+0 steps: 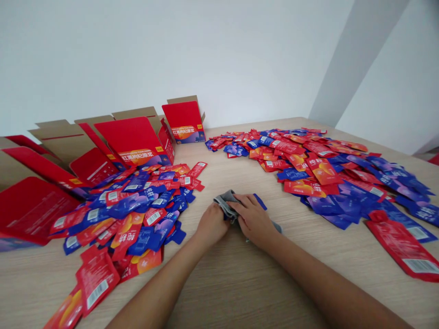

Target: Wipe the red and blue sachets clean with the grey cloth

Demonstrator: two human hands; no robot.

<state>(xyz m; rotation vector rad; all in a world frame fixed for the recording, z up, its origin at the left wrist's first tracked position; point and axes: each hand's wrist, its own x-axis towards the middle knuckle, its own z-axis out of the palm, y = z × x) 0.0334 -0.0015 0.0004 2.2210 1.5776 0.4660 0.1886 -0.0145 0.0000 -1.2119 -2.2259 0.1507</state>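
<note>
Near the middle of the table, my two hands meet at a crumpled grey cloth (226, 198). My right hand (253, 219) lies over the cloth with its fingers bent, pressing it around a blue sachet (260, 201). Only one end of that sachet sticks out past the fingers; most of it is covered. My left hand (213, 223) is closed at the cloth's left side, where a bit of dark blue shows by its fingers. Its grip is partly hidden under the cloth.
Left of my hands lies a pile of red and blue sachets (137, 201). A larger, spread-out pile of sachets (318, 169) curves along the right. Several open red cartons (133, 137) stand at the back left, and another carton (183, 121) near the wall. Everything rests on a wooden table (219, 288).
</note>
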